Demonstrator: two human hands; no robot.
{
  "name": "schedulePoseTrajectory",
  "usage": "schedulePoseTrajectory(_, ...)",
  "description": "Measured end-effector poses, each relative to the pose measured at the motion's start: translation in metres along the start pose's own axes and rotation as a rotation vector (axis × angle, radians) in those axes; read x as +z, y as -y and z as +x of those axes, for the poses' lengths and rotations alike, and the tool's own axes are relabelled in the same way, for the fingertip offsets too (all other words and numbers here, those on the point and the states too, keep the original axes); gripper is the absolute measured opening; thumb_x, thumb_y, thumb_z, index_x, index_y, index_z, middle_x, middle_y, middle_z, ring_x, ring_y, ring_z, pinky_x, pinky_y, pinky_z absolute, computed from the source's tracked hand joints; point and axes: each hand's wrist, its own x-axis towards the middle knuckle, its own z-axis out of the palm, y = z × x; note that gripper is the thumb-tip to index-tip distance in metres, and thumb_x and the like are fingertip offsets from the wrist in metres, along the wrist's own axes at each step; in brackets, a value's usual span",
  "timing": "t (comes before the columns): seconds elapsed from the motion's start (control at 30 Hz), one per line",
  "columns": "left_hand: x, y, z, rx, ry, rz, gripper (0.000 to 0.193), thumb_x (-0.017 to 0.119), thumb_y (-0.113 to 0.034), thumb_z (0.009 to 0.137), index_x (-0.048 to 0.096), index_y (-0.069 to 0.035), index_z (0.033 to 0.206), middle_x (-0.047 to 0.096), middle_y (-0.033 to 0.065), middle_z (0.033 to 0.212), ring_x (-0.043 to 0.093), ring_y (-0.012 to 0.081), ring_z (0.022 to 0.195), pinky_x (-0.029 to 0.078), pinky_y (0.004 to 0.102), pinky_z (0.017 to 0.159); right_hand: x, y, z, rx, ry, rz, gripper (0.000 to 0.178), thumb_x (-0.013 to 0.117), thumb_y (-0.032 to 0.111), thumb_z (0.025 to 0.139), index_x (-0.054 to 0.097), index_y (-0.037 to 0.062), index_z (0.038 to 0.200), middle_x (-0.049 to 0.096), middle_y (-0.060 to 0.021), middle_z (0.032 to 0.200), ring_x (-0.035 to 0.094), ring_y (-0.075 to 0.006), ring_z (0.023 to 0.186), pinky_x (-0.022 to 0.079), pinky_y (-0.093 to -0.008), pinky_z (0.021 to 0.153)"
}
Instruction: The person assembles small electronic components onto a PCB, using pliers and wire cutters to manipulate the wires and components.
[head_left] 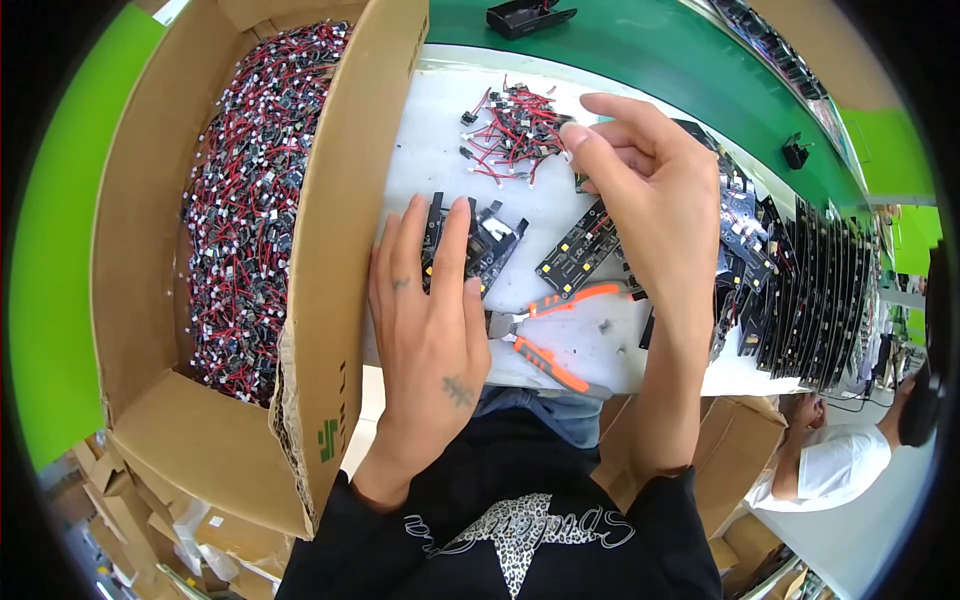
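Note:
My left hand (428,310) lies stretched out, palm down, over black circuit-board pieces (492,240), its fingertips touching them. My right hand (655,175) is raised beside a heap of small connectors with red and black wires (520,125). Its thumb and fingers bend towards each other at the heap's right edge; whatever they hold is too small to make out. Between the hands is a long black circuit board (580,255) with yellowish square parts. Below it lies a pair of cutting pliers (545,365) with orange and grey handles, spread apart, its head beside my left hand.
At left stands a tall cardboard box (345,200) filled with wired connectors (255,200). Many black boards (815,290) stand in a row at right. A black plastic housing (530,18) rests on the green surface (640,45). A person (835,465) in white is at far right.

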Motion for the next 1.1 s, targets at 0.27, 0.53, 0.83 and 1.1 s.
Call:
schedulePoseTrajectory(0.27,0.007,-0.011,-0.012,0.098,0.072,-0.119,0.045,0.066,-0.011,0.087,0.060,-0.003,0.130,0.050,0.0167,0.138,0.045,0.0380,0.126,0.033,0.0500,0.106,-0.026,-0.011,-0.054,-0.040,-0.039,-0.313,0.018,0.071,0.005,0.086,0.070,-0.0005,0.103,0.069,-0.0078,0.078,0.062,-0.0120,0.065,0.049,-0.0249,0.060)
schedulePoseTrajectory(0.53,0.051,-0.044,0.039,0.137,0.168,-0.128,0.064,0.075,-0.020,0.080,0.050,-0.005,0.138,0.058,0.0109,0.107,0.051,0.0301,0.102,0.038,0.0428,0.085,-0.048,-0.007,-0.090,0.078,-0.163,-0.194,0.013,0.072,-0.002,0.082,0.071,-0.0028,0.095,0.063,-0.0047,0.071,0.056,-0.0077,0.059,0.043,-0.0220,0.056)
schedulePoseTrajectory(0.83,0.040,-0.039,0.039,0.130,0.191,-0.406,0.070,0.076,-0.001,0.072,0.049,-0.006,0.136,0.052,0.0137,0.107,0.054,0.0326,0.101,0.040,0.0432,0.086,-0.059,-0.014,-0.089,0.132,-0.210,0.028,0.014,0.071,-0.002,0.084,0.070,-0.0038,0.098,0.065,-0.0042,0.074,0.058,-0.0068,0.063,0.045,-0.0208,0.058)
schedulePoseTrajectory(1.1,0.003,-0.038,0.024,0.384,0.230,-0.301,0.063,0.077,0.001,0.063,0.066,-0.010,0.124,0.057,0.0081,0.105,0.058,0.0252,0.098,0.034,0.0538,0.110,-0.076,-0.020,-0.086,0.195,0.246,0.316,0.014,0.074,0.005,0.082,0.063,-0.0033,0.078,0.054,-0.0007,0.072,0.044,-0.0043,0.061,0.035,-0.0227,0.055)
